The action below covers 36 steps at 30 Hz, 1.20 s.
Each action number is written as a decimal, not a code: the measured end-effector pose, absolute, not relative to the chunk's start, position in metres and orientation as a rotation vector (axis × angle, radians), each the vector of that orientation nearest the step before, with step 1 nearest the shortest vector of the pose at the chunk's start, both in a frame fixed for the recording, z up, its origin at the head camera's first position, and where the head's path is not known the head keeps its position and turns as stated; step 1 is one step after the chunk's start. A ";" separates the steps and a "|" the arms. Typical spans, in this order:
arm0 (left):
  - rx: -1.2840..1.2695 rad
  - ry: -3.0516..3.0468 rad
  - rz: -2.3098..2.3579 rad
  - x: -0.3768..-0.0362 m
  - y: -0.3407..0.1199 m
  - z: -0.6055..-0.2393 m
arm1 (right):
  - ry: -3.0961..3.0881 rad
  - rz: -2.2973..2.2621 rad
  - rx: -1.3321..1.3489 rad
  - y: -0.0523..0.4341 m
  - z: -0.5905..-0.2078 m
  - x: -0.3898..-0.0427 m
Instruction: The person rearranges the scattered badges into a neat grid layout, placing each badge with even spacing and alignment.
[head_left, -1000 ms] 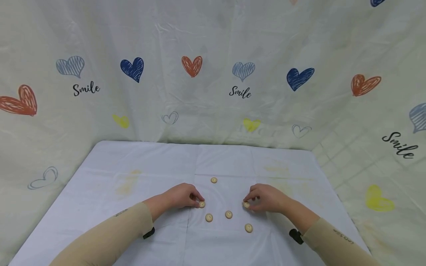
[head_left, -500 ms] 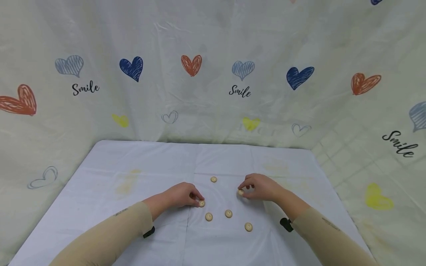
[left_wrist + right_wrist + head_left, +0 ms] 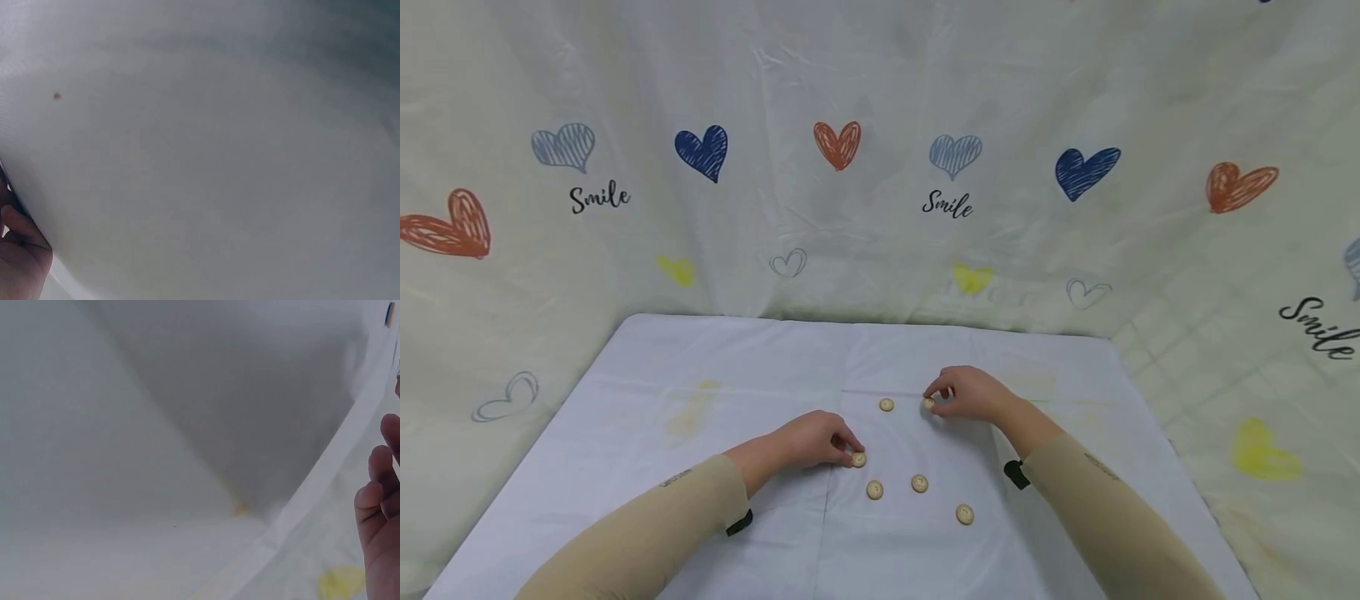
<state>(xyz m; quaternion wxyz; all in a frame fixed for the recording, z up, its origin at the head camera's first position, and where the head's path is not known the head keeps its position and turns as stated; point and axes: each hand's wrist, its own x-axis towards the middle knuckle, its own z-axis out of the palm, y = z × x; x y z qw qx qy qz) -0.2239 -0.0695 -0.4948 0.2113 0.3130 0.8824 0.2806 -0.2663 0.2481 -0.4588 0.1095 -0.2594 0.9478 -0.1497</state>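
In the head view, my left hand (image 3: pixel 815 439) holds a round beige button (image 3: pixel 859 459) at its edge between fingertips and thumb, close over the cloth. My right hand (image 3: pixel 973 393) pinches another beige button (image 3: pixel 928 403), partly hidden by the fingers. Left of that one lies a single button (image 3: pixel 887 405) on the white cloth. Nearer the front lie three more: one button (image 3: pixel 875 490) just below my left fingertips, a middle button (image 3: pixel 920 483) and a button (image 3: pixel 965 514) further right. In the wrist views only parts of the hands show at the frame edges.
A white cloth (image 3: pixel 760 358) with some faint yellow stains covers the table. Behind it hangs a pale curtain (image 3: pixel 880 58) printed with hearts and the word Smile. Black straps sit at both wrists under beige sleeves (image 3: pixel 647 525).
My right hand has moved away from me and a little left, carrying its button from the right side to near the far button. My left hand has stayed in place.
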 end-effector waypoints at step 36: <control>0.885 2.453 0.784 -0.223 -0.069 -0.496 | 2.750 -0.515 -0.680 0.242 -0.466 -0.273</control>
